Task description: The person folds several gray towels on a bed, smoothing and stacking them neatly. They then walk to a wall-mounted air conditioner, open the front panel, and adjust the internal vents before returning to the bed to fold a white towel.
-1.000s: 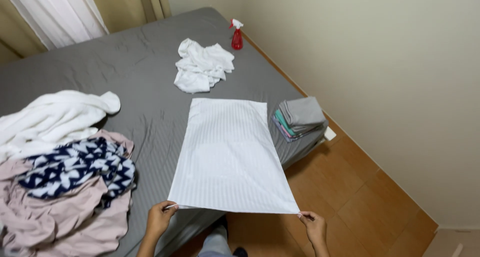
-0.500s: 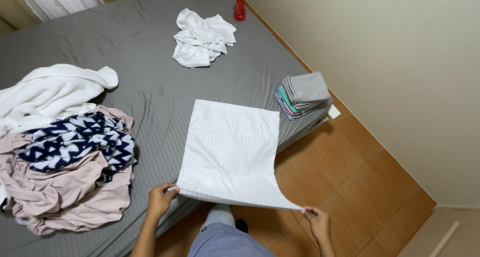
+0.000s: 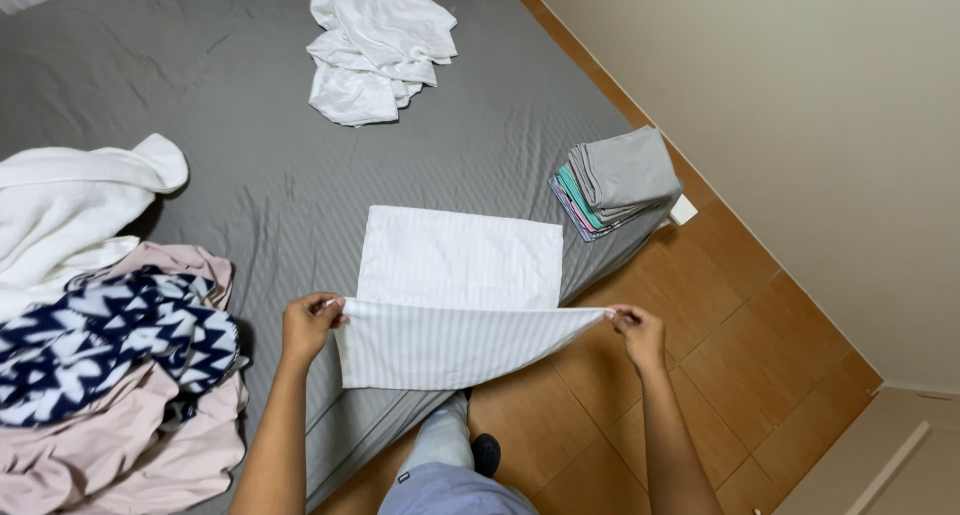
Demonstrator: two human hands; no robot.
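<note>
- Pinching near corners of white striped pillowcase: left hand & right hand, near edge lifted, far half flat on grey bed.
- Risk: uneven pull → crooked fold.
- Slack middle may sag off bed edge, near folded stack.

The finely striped white cotton pillowcase lies on a grey bed sheet. A navy-and-white zigzag garment tops pale pink clothes. The folded stack is grey, teal, pink.
</note>
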